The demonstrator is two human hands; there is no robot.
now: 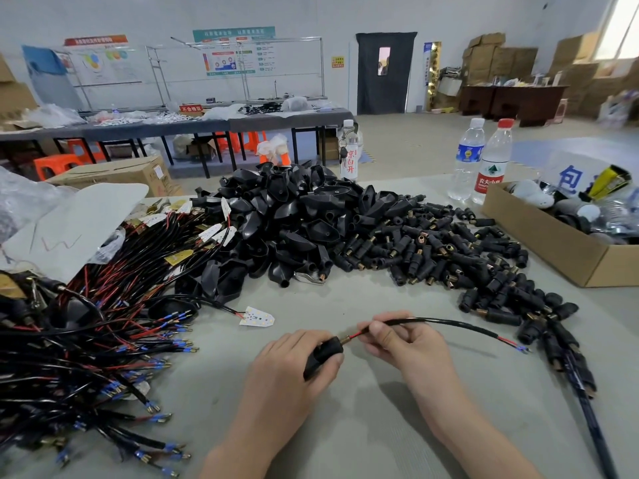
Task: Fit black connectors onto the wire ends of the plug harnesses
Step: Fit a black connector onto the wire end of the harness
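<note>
My left hand (290,368) grips a black connector (323,356) with its brass end pointing right. My right hand (404,344) pinches a black harness cable (449,323) near its red wire end, which sits at the connector's brass opening. The cable arcs right to blue-tipped terminals (522,348) lying on the table. A pile of small black connectors (449,250) lies behind my hands to the right. A tangle of wire harnesses (96,333) with blue terminals fills the left side.
A heap of larger black plug shells (294,216) sits at table centre. An open cardboard box (553,243) stands at the right, with two water bottles (480,160) behind it. A small white LED board (257,318) lies left of my hands. Finished cables (584,392) lie at the right.
</note>
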